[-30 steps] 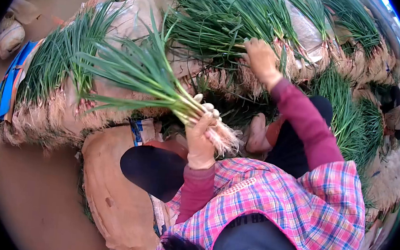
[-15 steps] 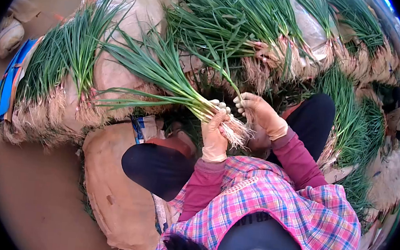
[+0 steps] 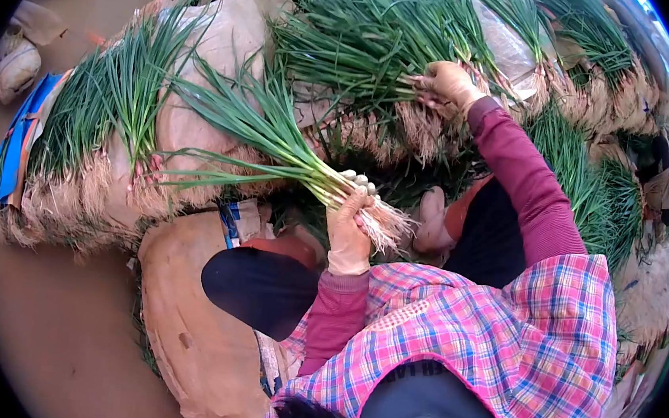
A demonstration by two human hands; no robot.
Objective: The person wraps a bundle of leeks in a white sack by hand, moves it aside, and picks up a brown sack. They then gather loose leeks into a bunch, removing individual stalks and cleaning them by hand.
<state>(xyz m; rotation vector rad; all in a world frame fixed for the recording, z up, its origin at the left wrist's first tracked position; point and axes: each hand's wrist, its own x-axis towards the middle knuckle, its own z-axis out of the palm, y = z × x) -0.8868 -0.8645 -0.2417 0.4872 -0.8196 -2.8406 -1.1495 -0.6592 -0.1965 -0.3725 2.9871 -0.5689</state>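
Observation:
My left hand (image 3: 351, 230), in a pale glove, is closed around the lower stems of a bunch of green onions (image 3: 307, 161). The long green leaves point to the upper left, and the stringy roots (image 3: 385, 221) stick out to the right of the fist. My right hand (image 3: 450, 84), also gloved, reaches forward to the big heap of green onions (image 3: 374, 29). Its fingers are curled on the reddish-white stem ends at the heap's near edge. How many stems lie in those fingers is hidden.
On the left, more green onions (image 3: 89, 100) lie over a sack-covered mound (image 3: 223, 32), roots toward me. Another heap (image 3: 568, 174) lies to my right. A brown sack-like mat (image 3: 198, 308) is beside my bent knee (image 3: 260, 286). Muddy brown ground (image 3: 61, 328) shows at far left.
My right hand has moved forward from beside the bunch to the big heap; the stem it held is no longer in sight. My left hand stays nearly in place with its bunch.

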